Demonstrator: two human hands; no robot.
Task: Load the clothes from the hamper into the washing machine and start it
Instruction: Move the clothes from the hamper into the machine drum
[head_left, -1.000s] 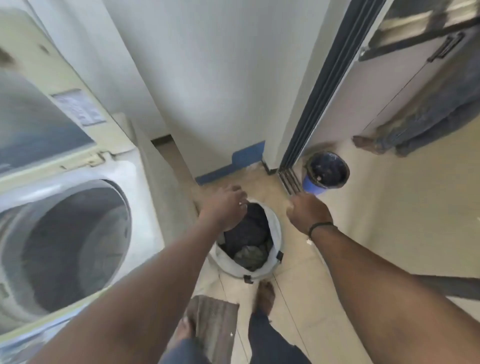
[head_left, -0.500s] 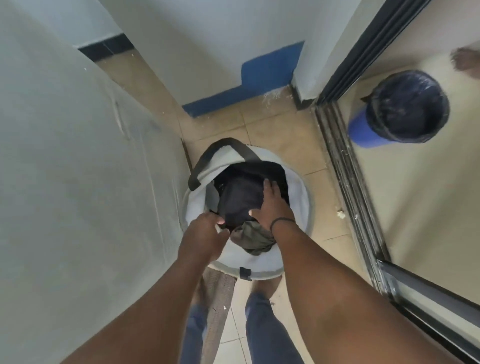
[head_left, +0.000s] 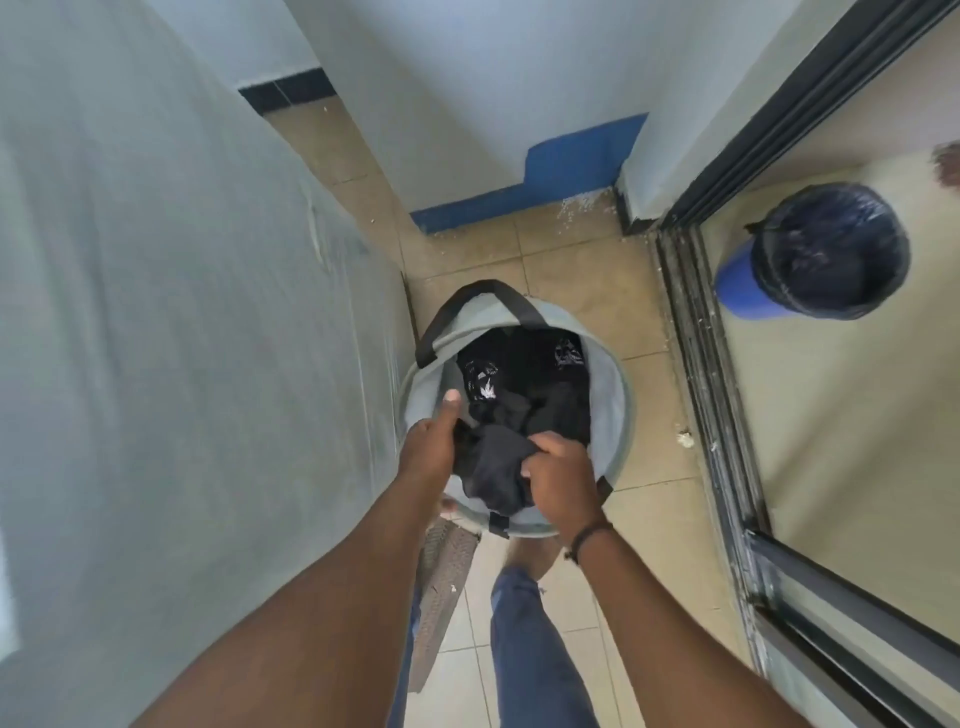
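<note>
**Hands on dark garment at hamper rim**

Hamper (head_left: 608, 410): round, grey fabric, standing upright on the tiled floor (head_left: 587, 270), close against the pale side panel (head_left: 182, 364) on the person's left. Its black carry handle (head_left: 478, 301) arches over the far rim. A black buckle tab (head_left: 498, 524) sits on the near rim.

Contents: dark clothes (head_left: 530, 374) fill the hamper, some bearing small white prints. One black garment (head_left: 493, 467) is bunched at the near rim and raised partly above the rest.

Left hand (head_left: 431, 447): closed on the left side of the black garment, thumb extended upward along the hamper's inner wall.

Right hand (head_left: 558, 478): fingers curled tight into the right side of the same garment, directly over the near rim. A dark wristband (head_left: 587, 538) circles that wrist.

Surroundings: a blue bin (head_left: 815, 249) with a black liner stands well apart, beyond the sliding-door track (head_left: 696, 374) to the right. A ribbed mat (head_left: 441, 592) lies on the floor under the person's legs, which are in blue trousers (head_left: 530, 649). White grit is scattered along the blue skirting (head_left: 550, 187) at the far corner.
</note>
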